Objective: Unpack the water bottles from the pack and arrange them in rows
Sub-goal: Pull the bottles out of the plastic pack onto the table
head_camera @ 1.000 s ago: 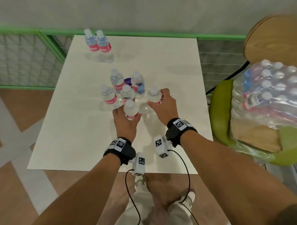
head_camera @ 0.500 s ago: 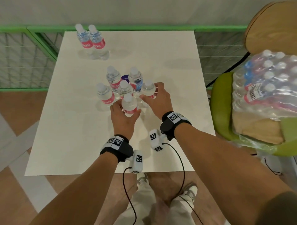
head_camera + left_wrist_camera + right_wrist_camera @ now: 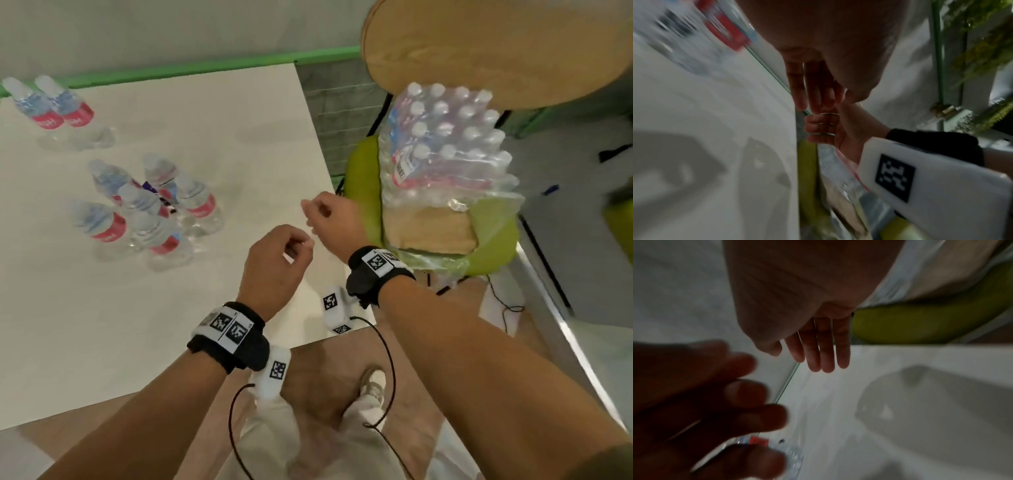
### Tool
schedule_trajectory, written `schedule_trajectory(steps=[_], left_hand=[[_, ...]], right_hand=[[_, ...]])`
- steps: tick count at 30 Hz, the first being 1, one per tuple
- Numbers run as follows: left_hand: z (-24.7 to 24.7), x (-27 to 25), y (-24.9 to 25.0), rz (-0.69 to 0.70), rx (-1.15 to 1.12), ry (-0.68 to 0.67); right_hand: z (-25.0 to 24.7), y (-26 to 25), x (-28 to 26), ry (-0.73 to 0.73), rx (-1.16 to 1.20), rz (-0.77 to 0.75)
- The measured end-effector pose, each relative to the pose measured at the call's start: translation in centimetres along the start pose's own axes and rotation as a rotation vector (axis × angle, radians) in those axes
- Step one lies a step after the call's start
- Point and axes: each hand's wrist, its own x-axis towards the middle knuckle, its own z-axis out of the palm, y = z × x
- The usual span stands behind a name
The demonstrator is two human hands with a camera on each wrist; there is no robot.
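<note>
My head view is evenly lit and fairly bright, but motion smears the bottles point(image 3: 147, 209) and bends straight edges near the frame borders. Both wrist views come in dimmer. On the left wrist feed the worktop point(image 3: 715, 113) streaks with blur under soft grey shadows. On the right, my left hand point(image 3: 701, 402) looms dark and unfocused.
</note>
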Motion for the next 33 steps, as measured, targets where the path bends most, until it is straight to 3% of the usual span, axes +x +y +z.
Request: schedule_trajectory(steps=[5, 9, 12, 19, 26, 31, 33], left_hand=[[11.7, 1.0, 4.6, 0.088, 0.056, -0.338], [19.3, 2.5, 7.9, 0.092, 0.067, -0.44], [23.6, 4.9, 9.9, 0.037, 0.046, -0.398], [27.9, 12.3, 11.9, 0.007, 0.206, -0.082], [28.7, 13.8, 11.0, 0.023, 0.508, -0.065], [28.6, 14.2, 11.8, -0.027, 0.633, 0.021], [28.6, 13.8, 12.2, -0.055, 0.65, -0.011]], right_hand=[[-12.0, 6.9, -2.6, 0.108, -0.068, 0.069], [-19.4, 12.6, -3.5, 0.153, -0.141, 0.127], [-23.1, 14.9, -2.9, 0.153, -0.17, 0.126], [-25.6, 16.6, 0.9, 0.087, -0.264, 0.039], [-25.4, 16.6, 5.0, -0.05, -0.245, 0.14], [-24.6, 17.1, 6.3, 0.003, -0.258, 0.162], [-24.4, 17.2, 6.3, 0.034, -0.271, 0.146]])
